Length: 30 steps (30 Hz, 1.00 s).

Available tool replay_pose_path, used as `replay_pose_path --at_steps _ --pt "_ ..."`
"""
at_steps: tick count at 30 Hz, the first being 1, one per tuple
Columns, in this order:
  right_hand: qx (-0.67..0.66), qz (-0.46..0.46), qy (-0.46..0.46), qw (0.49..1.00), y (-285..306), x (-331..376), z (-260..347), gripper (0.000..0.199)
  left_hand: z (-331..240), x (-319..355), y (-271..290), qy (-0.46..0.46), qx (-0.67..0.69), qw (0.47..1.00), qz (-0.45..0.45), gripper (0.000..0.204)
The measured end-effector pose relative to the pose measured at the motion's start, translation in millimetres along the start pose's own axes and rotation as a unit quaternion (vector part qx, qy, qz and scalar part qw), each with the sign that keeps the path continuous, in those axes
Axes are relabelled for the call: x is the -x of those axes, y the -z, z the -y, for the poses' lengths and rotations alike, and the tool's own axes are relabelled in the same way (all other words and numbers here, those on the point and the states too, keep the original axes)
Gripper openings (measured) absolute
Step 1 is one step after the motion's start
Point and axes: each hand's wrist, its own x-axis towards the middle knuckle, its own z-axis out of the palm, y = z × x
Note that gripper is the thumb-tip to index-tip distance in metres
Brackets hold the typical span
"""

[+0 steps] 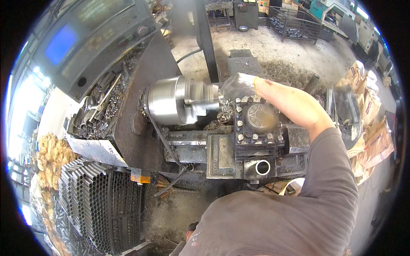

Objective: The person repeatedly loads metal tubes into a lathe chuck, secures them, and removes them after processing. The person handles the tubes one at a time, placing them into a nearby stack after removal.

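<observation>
right hand (240, 87) reaches past the black tool post (260, 118) near the steel chuck (168, 100), grip impossible to tell; shavings (287, 72) litter the floor (335, 55) behind.

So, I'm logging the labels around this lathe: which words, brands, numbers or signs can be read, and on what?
Nothing reads clearly enough to quote.
White sheet on the machine's front, left: marks, too blurred.
Paper sacks at right: print, too small.
Blue screen: washed out, no legible text.
Control panel around it: too blurred.
</observation>
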Motion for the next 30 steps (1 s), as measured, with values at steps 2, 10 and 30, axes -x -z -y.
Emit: replay_pose_path --at_steps 2,10,30 --pt "0.147 -0.002 -0.127 0.981 5.3 14.4 10.7 0.031 5.6 -9.8 19.0 -0.006 -0.018 1.000 -0.012 0.030" --pt "-0.071 0.111 -0.009 0.991 -26.0 11.6 46.5 0.049 -7.7 -72.1 93.6 -0.064 0.288 0.938 -0.185 0.030" --pt "0.263 0.188 0.265 0.908 -6.0 -22.8 13.4 0.033 13.9 -59.8 50.2 -0.015 0.055 0.996 -0.063 0.032"
